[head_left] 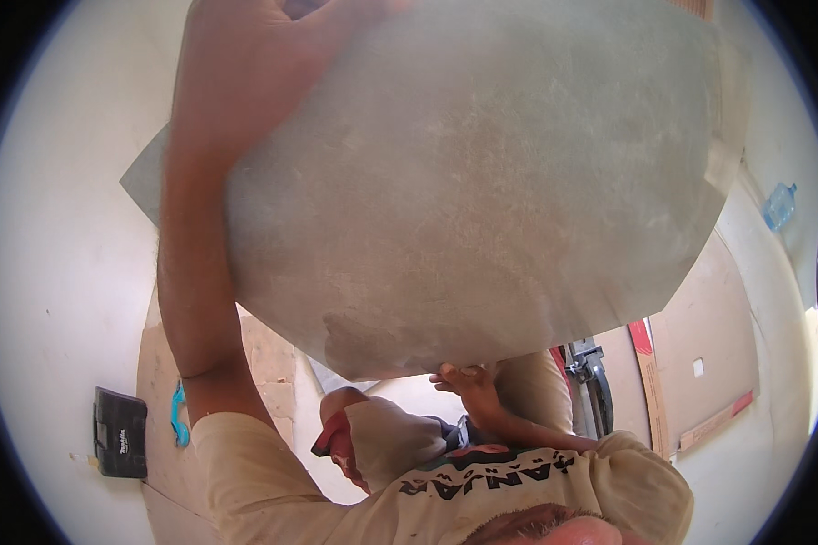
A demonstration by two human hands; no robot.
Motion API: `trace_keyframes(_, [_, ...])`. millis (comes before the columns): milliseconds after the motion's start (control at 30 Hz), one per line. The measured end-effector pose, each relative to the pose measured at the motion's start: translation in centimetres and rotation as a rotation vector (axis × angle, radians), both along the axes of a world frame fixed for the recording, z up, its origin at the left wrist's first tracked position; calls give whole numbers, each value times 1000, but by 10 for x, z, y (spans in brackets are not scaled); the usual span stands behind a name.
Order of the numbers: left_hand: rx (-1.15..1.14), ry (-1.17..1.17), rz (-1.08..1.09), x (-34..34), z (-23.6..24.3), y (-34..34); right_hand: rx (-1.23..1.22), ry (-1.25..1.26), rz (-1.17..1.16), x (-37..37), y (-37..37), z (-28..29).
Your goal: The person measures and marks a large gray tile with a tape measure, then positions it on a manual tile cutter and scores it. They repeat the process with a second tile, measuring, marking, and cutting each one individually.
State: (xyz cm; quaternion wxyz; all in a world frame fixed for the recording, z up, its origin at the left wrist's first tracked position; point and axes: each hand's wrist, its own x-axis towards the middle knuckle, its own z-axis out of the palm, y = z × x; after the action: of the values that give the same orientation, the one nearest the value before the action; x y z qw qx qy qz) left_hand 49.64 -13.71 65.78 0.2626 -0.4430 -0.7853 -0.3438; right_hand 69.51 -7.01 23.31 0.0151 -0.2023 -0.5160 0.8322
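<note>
A large grey tile (482, 182) with a mottled, stone-like face fills most of the view and stands tilted before me. My left arm stretches up along its left side. My left hand (254, 73) is by the tile's upper left part, blurred, with its fingers mostly cut off by the top of the picture. At the tile's lower edge, my right hand (468, 386) has its fingers bent around the rim and supports it from below. A darker, damp-looking patch shows on the tile near its lower left corner. The tile hides whatever is behind it.
A black tool case (120, 434) and a teal curved object (180, 416) lie at the lower left. Right of my legs is a dark metal tool with a rail (598, 386). Flat cardboard (700, 336) with red strips lies beyond. A blue plastic bottle (779, 206) is at the far right.
</note>
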Motion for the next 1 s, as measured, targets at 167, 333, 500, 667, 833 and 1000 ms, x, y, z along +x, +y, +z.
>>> trace_keyframes(167, [-34,-15,-41,-11,-8,6,967,320,620,36,61,81])
trace_keyframes(333, [-112,-26,20,-22,-24,-7,1583,916,-202,39,141,280])
trace_keyframes(500, [-83,49,-82,-16,-22,20,2438,331,-643,27,211,426])
trace_keyframes(667, [2,344,-68,-5,-46,-1,2259,83,-541,-22,222,435])
trace_keyframes(833, [-58,-63,-548,71,-150,-37,2082,75,-486,-16,203,428])
trace_keyframes(1000, [249,-2058,-382,127,-309,-60,2078,108,-713,-26,231,420])
